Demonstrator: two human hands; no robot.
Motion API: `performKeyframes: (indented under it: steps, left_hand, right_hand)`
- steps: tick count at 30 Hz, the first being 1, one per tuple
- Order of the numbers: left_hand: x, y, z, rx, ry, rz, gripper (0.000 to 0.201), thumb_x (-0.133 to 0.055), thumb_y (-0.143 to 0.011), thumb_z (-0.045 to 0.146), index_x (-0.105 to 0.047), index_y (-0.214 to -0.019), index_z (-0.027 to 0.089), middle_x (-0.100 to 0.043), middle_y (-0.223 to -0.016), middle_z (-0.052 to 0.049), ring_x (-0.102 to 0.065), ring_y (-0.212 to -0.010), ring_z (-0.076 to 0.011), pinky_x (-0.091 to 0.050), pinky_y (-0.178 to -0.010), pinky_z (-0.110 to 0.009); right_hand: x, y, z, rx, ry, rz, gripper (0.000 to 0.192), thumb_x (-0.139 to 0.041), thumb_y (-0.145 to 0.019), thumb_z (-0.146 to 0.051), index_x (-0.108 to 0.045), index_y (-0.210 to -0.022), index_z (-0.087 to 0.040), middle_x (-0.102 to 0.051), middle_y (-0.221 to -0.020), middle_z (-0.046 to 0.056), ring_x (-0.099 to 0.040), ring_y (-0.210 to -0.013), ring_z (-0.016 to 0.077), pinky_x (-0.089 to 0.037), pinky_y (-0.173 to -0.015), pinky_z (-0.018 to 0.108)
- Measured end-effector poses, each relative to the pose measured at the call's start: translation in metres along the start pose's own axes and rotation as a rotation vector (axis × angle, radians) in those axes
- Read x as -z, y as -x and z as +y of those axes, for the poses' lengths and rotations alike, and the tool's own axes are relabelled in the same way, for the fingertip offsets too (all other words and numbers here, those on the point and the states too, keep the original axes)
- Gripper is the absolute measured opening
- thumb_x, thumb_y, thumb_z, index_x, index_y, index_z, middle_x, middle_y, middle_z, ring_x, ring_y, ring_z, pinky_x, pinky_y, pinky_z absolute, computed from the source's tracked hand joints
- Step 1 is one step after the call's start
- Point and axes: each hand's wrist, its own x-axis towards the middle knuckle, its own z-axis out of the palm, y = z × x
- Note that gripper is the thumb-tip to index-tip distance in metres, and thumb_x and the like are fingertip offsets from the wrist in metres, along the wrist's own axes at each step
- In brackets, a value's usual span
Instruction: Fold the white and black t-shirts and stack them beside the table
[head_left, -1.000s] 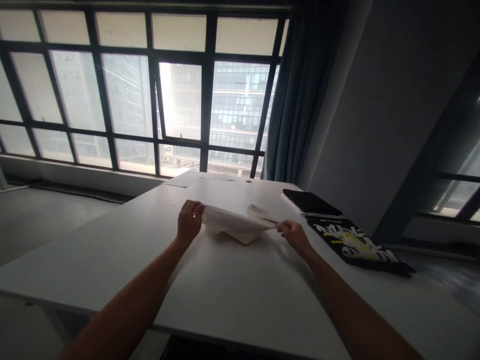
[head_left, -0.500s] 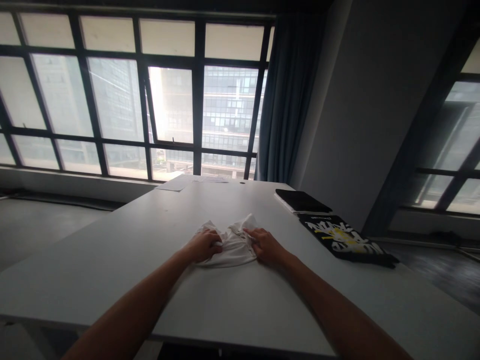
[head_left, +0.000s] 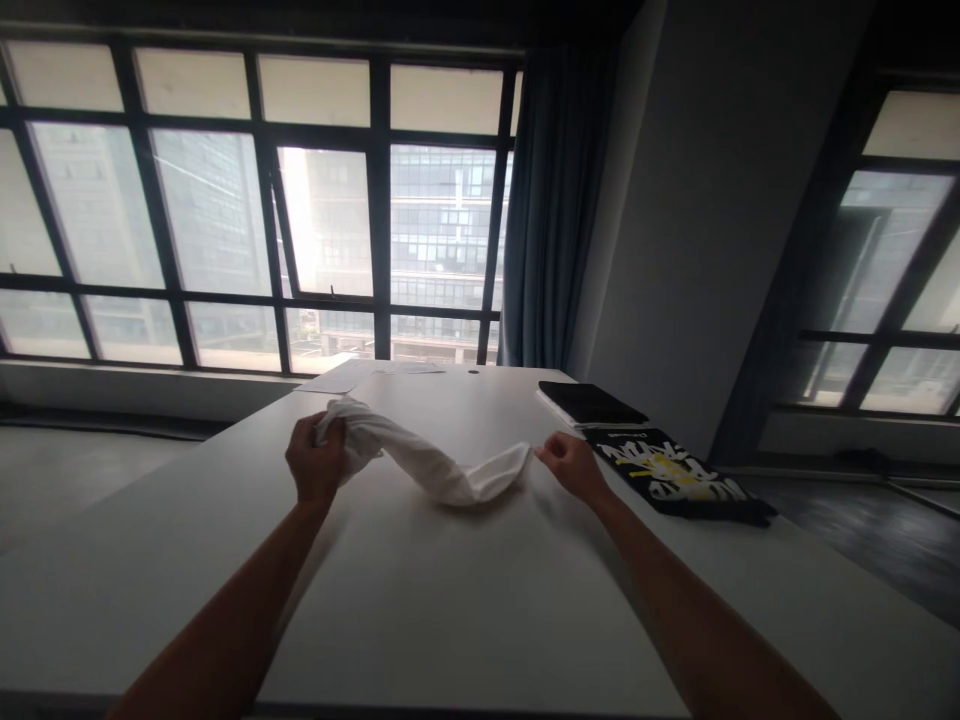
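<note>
White cloth (head_left: 435, 465) sags twisted between your left hand (head_left: 316, 462) and right hand (head_left: 568, 463), both gripping its ends; table (head_left: 465, 600) lies bare nearer you.

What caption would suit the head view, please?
Left hand and right hand stretch a white cloth above a white table.

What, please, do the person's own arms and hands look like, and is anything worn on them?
Both forearms are bare, with no sleeves in view. The left hand and right hand wear no gloves; no watch, bracelet or ring can be made out, though the dim backlight hides fine detail.
</note>
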Motion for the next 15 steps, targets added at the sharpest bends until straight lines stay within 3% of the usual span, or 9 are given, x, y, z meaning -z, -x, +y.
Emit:
performKeyframes:
  steps: [2, 4, 7, 9, 12, 15]
  left_hand:
    - [-0.002, 0.004, -0.003, 0.050, -0.050, -0.170, 0.037, -0.052, -0.085, 0.045, -0.064, -0.108, 0.018, -0.071, -0.098, -0.008, -0.066, -0.087, -0.0223, -0.053, -0.077, -0.035]
    - [-0.006, 0.014, 0.001, -0.013, -0.067, -0.476, 0.051, -0.056, -0.082, 0.051, -0.060, -0.121, 0.019, -0.070, -0.108, -0.010, -0.067, -0.091, -0.0244, -0.053, -0.078, -0.036]
    - [-0.009, 0.039, 0.018, -0.261, -0.148, -0.997, 0.084, -0.071, -0.066, 0.060, -0.050, -0.138, 0.024, -0.057, -0.136, -0.014, -0.056, -0.119, -0.0345, -0.047, -0.095, -0.046]
    - [-0.009, 0.055, 0.033, -0.416, -0.233, -1.230, 0.094, -0.077, -0.058, 0.063, -0.048, -0.141, 0.030, -0.050, -0.145, -0.012, -0.045, -0.129, -0.0398, -0.037, -0.104, -0.053]
    - [-0.011, 0.069, 0.050, -0.545, -0.257, -1.315, 0.074, -0.072, -0.066, 0.060, -0.056, -0.134, 0.035, -0.060, -0.130, -0.008, -0.053, -0.119, -0.0357, -0.039, -0.101, -0.048]
    - [-0.019, 0.058, 0.051, -0.615, -0.307, -1.311, 0.044, -0.059, -0.080, 0.049, -0.065, -0.122, 0.036, -0.066, -0.111, -0.007, -0.060, -0.104, -0.0287, -0.045, -0.091, -0.041]
  right_hand:
    - [-0.010, 0.006, -0.002, 0.011, 0.013, -0.160, 0.025, -0.059, -0.075, -0.041, -0.060, -0.064, -0.018, -0.060, -0.061, 0.000, -0.052, -0.058, 0.0142, -0.041, -0.060, 0.027]
    - [-0.019, 0.013, -0.008, 0.037, -0.018, -0.368, 0.025, -0.061, -0.076, -0.039, -0.069, -0.082, -0.016, -0.067, -0.075, 0.004, -0.059, -0.067, 0.0162, -0.045, -0.066, 0.028]
    - [-0.028, 0.023, -0.022, 0.111, -0.005, -0.561, 0.046, -0.072, -0.068, -0.038, -0.069, -0.109, -0.017, -0.069, -0.102, 0.009, -0.063, -0.085, 0.0191, -0.048, -0.076, 0.029]
    - [-0.032, 0.030, -0.032, 0.141, 0.080, -0.618, 0.040, -0.072, -0.068, -0.036, -0.071, -0.104, -0.018, -0.070, -0.100, 0.008, -0.063, -0.082, 0.0188, -0.047, -0.074, 0.028]
    - [-0.039, 0.038, -0.045, 0.170, 0.102, -0.619, 0.018, -0.063, -0.077, -0.030, -0.073, -0.086, -0.017, -0.071, -0.080, 0.005, -0.062, -0.070, 0.0173, -0.046, -0.068, 0.026]
    - [-0.047, 0.036, -0.046, 0.230, 0.002, -0.453, 0.023, -0.055, -0.082, -0.021, -0.072, -0.098, -0.017, -0.072, -0.097, 0.008, -0.064, -0.089, 0.0202, -0.047, -0.082, 0.028]
